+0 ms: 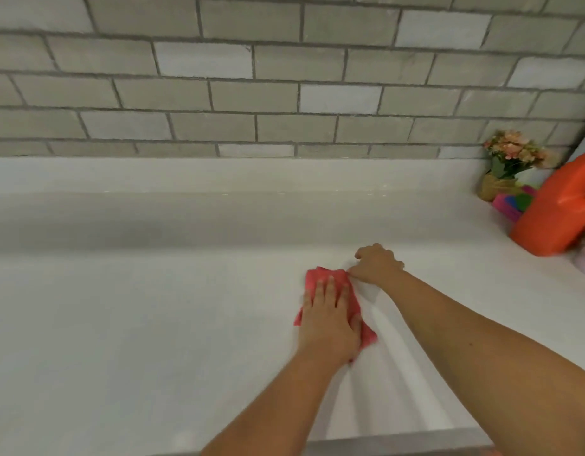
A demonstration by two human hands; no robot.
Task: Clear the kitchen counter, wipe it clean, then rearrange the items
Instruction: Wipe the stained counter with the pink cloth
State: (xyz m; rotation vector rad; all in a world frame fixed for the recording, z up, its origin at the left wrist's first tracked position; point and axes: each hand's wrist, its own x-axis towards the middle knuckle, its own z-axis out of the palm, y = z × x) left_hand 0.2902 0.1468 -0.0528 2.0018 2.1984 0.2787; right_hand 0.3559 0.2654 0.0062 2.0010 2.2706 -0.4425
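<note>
Red cloth [321, 276] on white bench [120, 307], right of centre; long axis runs away from the person, far end tilted left. Left hand [330, 320] flat on it, fingers [330, 286] straight, pressed together. Right hand [378, 263] at far right corner, curled; pinch cannot be told.

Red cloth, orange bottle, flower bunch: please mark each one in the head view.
red cloth [317, 273], head view, on its uncovered upper part.
orange bottle [554, 209], head view, middle of its body.
flower bunch [511, 151], head view, on the blooms.
</note>
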